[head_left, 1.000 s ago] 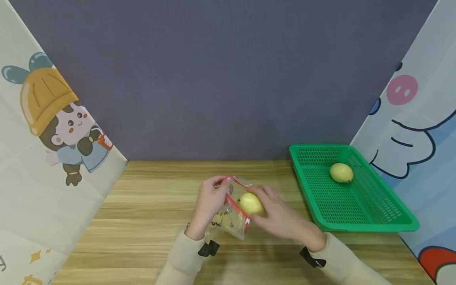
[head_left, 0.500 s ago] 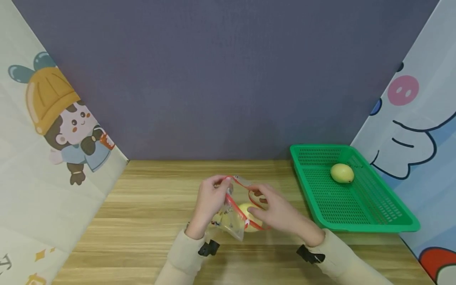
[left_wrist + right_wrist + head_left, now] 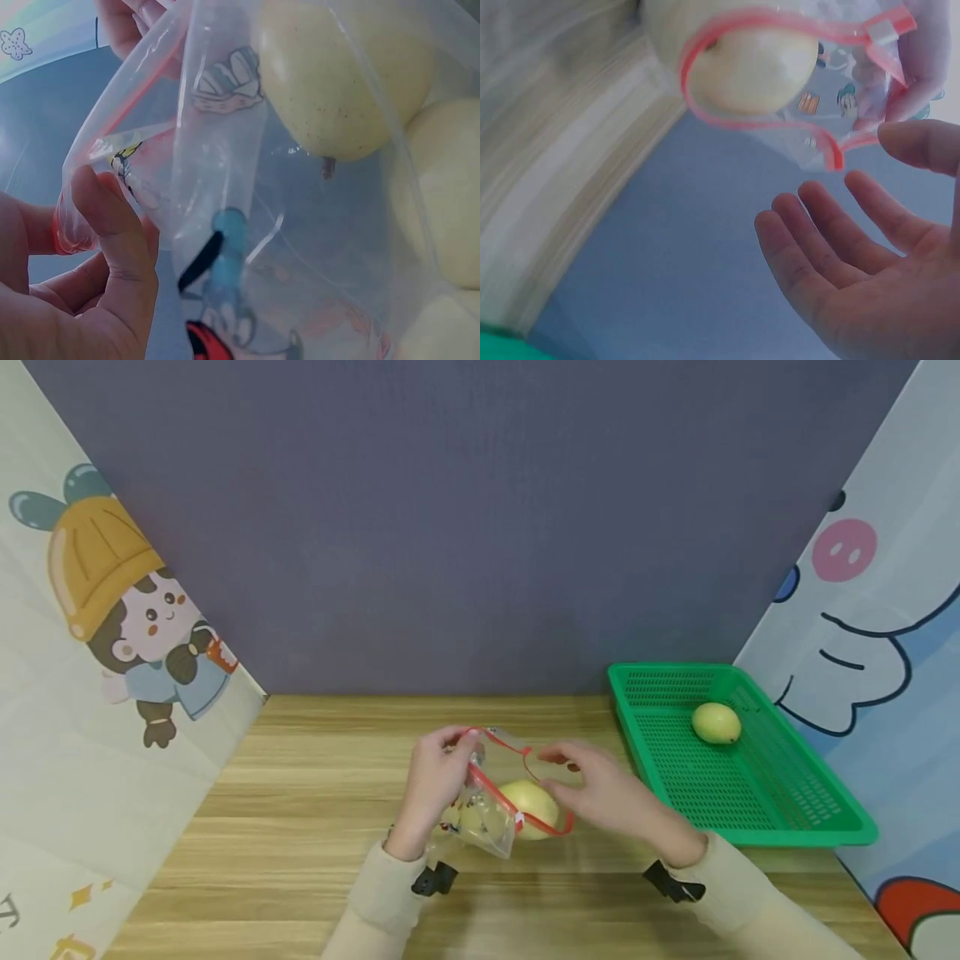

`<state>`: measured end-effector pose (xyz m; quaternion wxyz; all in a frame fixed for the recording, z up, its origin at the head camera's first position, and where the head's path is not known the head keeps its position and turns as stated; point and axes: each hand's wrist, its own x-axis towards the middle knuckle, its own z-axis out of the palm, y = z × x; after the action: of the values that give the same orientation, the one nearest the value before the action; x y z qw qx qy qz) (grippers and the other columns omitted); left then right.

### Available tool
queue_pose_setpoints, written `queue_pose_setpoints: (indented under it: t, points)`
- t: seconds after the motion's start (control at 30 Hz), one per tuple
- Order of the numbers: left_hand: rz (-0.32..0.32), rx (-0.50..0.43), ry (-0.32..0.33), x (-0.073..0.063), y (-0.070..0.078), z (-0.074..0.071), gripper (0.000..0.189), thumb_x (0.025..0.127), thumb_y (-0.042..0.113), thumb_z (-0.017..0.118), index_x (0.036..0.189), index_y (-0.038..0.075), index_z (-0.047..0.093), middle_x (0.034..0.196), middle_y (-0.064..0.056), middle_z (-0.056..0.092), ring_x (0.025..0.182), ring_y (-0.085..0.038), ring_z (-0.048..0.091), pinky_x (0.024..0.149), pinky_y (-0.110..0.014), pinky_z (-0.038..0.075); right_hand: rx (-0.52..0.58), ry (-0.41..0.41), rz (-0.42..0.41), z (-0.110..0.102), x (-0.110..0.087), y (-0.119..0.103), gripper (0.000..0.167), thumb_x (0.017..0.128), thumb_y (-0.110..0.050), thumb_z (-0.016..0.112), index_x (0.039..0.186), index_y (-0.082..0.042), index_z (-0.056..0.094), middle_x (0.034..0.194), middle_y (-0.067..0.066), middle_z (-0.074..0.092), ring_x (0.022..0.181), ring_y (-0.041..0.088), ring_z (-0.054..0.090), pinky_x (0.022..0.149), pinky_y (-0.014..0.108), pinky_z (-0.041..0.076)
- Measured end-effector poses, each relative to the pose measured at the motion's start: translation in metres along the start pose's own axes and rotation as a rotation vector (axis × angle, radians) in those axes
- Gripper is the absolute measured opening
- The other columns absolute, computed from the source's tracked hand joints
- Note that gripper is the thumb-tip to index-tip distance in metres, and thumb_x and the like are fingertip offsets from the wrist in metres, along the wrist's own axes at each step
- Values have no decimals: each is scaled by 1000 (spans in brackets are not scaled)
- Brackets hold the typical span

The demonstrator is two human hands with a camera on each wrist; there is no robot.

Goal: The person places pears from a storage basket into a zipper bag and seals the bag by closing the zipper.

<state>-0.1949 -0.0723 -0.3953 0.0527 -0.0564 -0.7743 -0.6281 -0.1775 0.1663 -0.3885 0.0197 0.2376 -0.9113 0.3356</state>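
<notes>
A clear zip bag with red zipper strips and printed cartoon figures stands mouth open above the wooden table. My left hand pinches its rim at the left corner of the mouth. A pale yellow pear lies just inside the opening. Through the film, the left wrist view shows several pears, one with a short stem. Beside the mouth's right edge is my right hand, its fingers loosely bent and holding nothing. In the right wrist view its fingertips are just off the red strip.
A green plastic basket stands at the right, with one pear inside. A dark grey panel rises behind the wooden table. Cartoon-printed sheets flank both sides.
My right hand has let go of the pear, which now sits lower, within the bag's mouth. That hand has drawn off to the right. My left hand keeps its pinch on the rim.
</notes>
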Motion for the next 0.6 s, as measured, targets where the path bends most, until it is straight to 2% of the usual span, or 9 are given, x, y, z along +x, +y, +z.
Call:
queue_pose_setpoints:
  t: [0.13,0.37,0.6]
  points:
    - [-2,5,9,2,-1,-1,23,103,20,61,112,2,73,84,-12,70,49,-15,55,38,-19,40,-67,8,6,-10,0,5,30,96,-21,69,124,-10,68,122,2,68,111,27,63,93,48,53]
    - [-8,31,62,4,-3,-3,22,102,20,61,109,2,74,87,-10,71,52,-12,56,45,-21,48,-126,-13,23,-29,-2,17,29,98,-20,68,125,-11,67,122,4,68,111,29,62,91,49,54]
    - [-18,-1,43,6,-5,-3,22,103,19,61,104,3,75,85,-12,70,51,-14,55,42,-22,45,-184,0,22,-45,0,26,32,96,-20,69,124,-6,67,121,9,67,113,32,61,92,52,53]
